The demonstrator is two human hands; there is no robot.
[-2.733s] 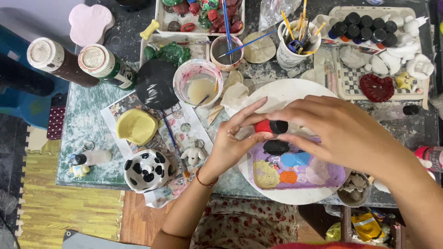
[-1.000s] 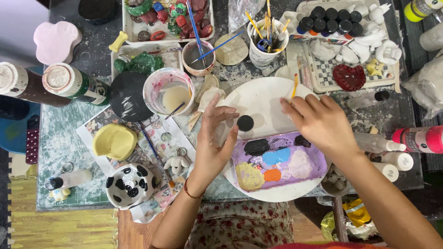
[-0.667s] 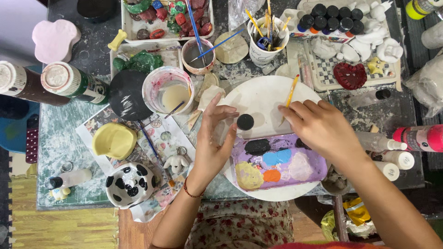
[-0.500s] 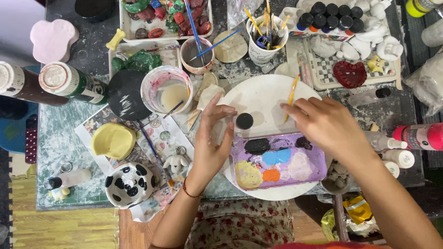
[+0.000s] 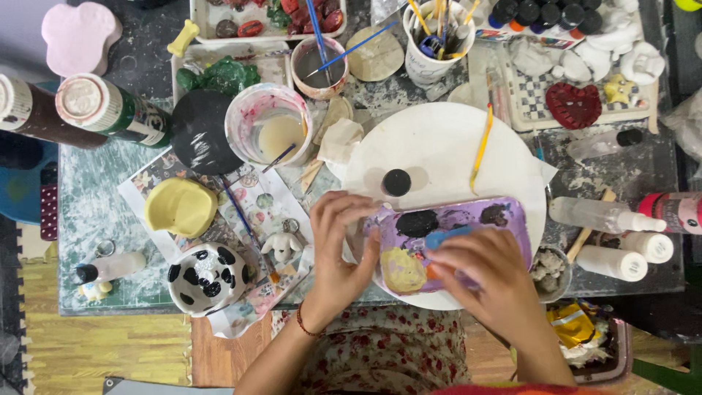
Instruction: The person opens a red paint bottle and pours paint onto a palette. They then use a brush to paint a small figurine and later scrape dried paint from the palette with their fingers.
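Both hands have dropped from the upper part of the white round plate [image 5: 446, 143] to the purple paint tray [image 5: 482, 219] at its near edge. The tray lies on the plate, daubed with black, blue, yellow and orange. The left hand [image 5: 338, 245] grips the tray's left edge, fingers curled on it. The right hand [image 5: 486, 274] rests over the tray's near side, fingers together on the paint. An orange brush [image 5: 481, 146] lies on the plate beyond; a black cap [image 5: 396, 182] sits beside it. On the worktop to the left stands a spotted cup [image 5: 207, 276].
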